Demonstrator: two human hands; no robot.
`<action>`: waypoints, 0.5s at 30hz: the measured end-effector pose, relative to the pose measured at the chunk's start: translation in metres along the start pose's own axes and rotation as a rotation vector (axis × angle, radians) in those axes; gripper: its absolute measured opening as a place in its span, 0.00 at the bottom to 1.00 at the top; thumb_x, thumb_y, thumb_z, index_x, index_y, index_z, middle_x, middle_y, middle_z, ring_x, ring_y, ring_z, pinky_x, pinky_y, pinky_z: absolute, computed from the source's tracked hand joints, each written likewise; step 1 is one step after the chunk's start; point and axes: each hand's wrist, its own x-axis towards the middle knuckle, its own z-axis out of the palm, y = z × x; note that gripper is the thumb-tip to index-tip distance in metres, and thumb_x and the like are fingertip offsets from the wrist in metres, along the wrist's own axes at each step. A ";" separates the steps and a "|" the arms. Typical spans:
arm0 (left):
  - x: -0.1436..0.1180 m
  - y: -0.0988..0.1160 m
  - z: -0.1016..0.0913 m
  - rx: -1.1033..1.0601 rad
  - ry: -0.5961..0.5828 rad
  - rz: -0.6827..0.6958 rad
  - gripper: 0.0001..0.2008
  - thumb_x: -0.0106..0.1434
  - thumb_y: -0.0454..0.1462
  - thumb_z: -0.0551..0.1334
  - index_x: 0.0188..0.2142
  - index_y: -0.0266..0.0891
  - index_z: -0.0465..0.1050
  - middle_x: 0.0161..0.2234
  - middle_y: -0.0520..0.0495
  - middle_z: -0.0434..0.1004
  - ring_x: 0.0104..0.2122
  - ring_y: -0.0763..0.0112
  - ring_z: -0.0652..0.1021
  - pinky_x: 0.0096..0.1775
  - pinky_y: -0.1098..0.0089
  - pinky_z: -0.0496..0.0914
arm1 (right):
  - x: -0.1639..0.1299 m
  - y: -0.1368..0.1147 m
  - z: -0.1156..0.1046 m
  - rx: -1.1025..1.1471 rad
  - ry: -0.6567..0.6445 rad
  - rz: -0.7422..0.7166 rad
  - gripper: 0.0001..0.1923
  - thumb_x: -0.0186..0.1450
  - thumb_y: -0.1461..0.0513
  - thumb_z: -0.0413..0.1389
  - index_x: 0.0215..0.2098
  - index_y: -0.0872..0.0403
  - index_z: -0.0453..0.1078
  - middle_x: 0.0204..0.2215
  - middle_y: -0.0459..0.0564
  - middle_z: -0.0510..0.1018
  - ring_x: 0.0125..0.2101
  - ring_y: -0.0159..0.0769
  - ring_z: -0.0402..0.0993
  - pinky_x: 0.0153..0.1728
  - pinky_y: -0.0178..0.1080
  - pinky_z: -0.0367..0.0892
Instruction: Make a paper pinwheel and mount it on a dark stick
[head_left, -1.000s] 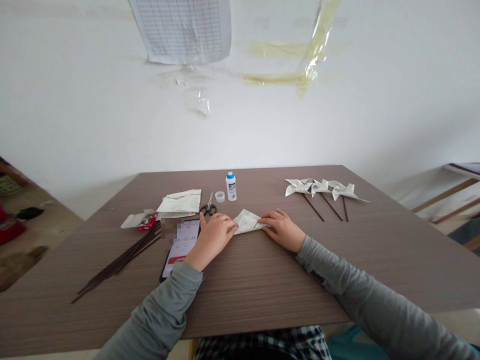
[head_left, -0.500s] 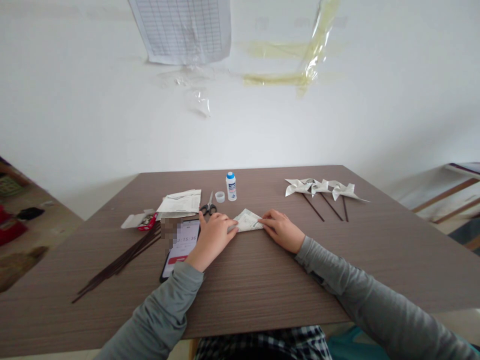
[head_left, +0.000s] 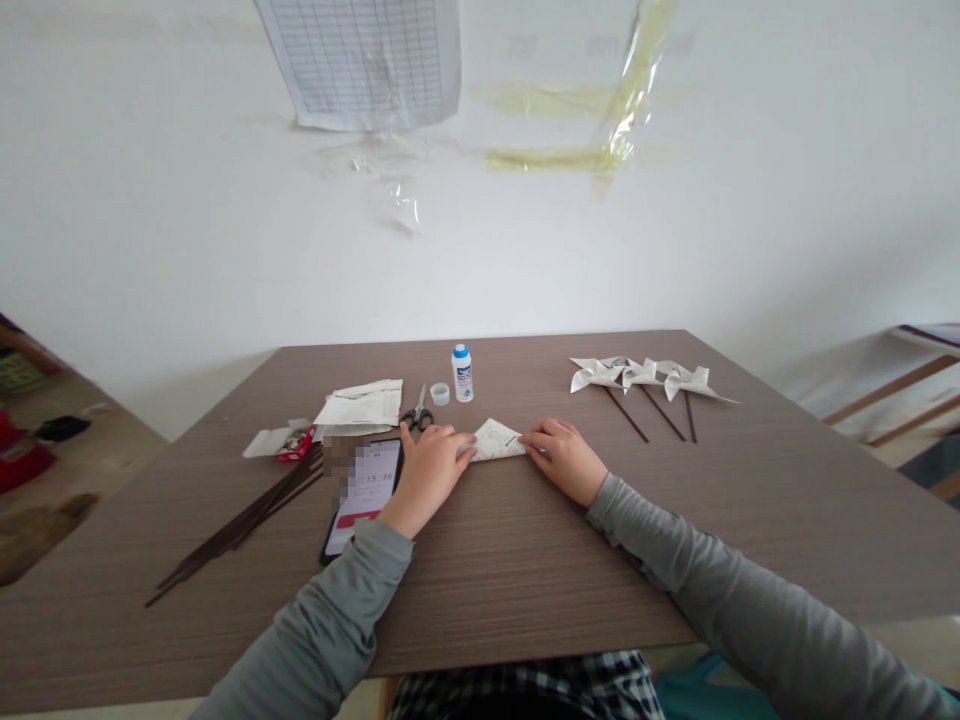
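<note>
A printed paper folded into a triangle (head_left: pixel 496 440) lies flat on the brown table (head_left: pixel 525 560) in front of me. My left hand (head_left: pixel 425 472) presses its fingertips on the paper's left corner. On the paper's right corner rests my right hand (head_left: pixel 564 458), fingers flat. Both hands hold the paper down against the tabletop.
A phone (head_left: pixel 364 490) lies beside my left wrist, dark thin sticks (head_left: pixel 247 515) to its left. Scissors (head_left: pixel 416 412), a glue bottle (head_left: pixel 463 373) with its cap (head_left: pixel 440 394), a paper stack (head_left: pixel 361 405) and a small box (head_left: pixel 281 440) sit behind. Three paper pinwheels (head_left: pixel 645 378) lie at right.
Both hands stay on the folded paper; they shifted only slightly, the paper looking a little flatter.
</note>
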 end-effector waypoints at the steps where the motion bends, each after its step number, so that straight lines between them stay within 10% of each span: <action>1: 0.000 0.001 0.001 0.007 0.007 -0.001 0.16 0.86 0.38 0.68 0.61 0.55 0.96 0.59 0.40 0.95 0.69 0.39 0.85 0.84 0.15 0.54 | 0.000 -0.001 0.000 -0.008 0.002 0.005 0.15 0.84 0.67 0.64 0.59 0.48 0.94 0.50 0.57 0.93 0.52 0.49 0.90 0.64 0.51 0.83; 15: 0.001 0.002 0.006 0.038 0.024 0.000 0.17 0.86 0.36 0.66 0.56 0.55 0.97 0.55 0.41 0.92 0.66 0.40 0.84 0.82 0.13 0.52 | 0.002 -0.021 -0.010 -0.054 -0.109 0.126 0.19 0.85 0.68 0.60 0.60 0.48 0.93 0.56 0.58 0.94 0.58 0.51 0.90 0.78 0.60 0.72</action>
